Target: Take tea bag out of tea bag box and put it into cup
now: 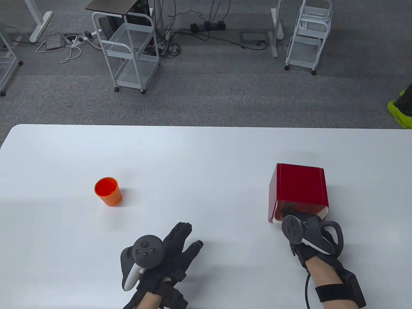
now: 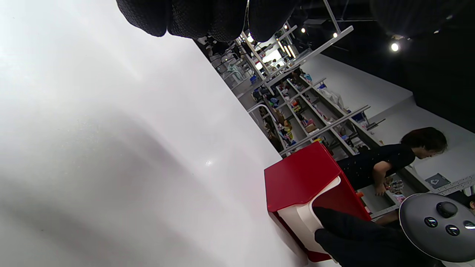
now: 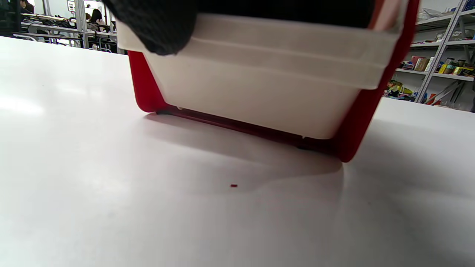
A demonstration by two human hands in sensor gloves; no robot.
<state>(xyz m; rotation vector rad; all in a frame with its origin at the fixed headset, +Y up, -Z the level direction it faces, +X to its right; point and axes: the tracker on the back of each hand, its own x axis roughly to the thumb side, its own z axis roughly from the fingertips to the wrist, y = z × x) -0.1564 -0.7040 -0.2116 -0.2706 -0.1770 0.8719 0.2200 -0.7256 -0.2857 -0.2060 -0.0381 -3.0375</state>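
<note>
1. Your red plastic tea bag box with a white inner tray [image 1: 301,186] sits on the right side of the white table [image 1: 206,154], its open mouth facing you.
2. Your right hand in its black sensor glove [image 1: 310,236] is at that mouth, with the fingers reaching into the opening. From the table view they disappear inside, so you cannot tell whether they are apart, together, or pinching anything.
3. In the right wrist view, 1 gloved fingertip [image 3: 156,26] lies against the upper edge of the white tray [image 3: 259,81].
4. No tea bag can be made out in any view; the dark interior of the box hides its contents.
5. Your small orange ribbed plastic cup [image 1: 108,191] stands upright on the left side of the table, well apart from the box.
6. Your left hand in its black sensor glove [image 1: 167,257] is low over the table near you, between cup and box, fingers extended and loosely together, thumb apart, holding nothing.
7. A tiny red speck [image 3: 233,185] lies on the table just in front of the box.
</note>
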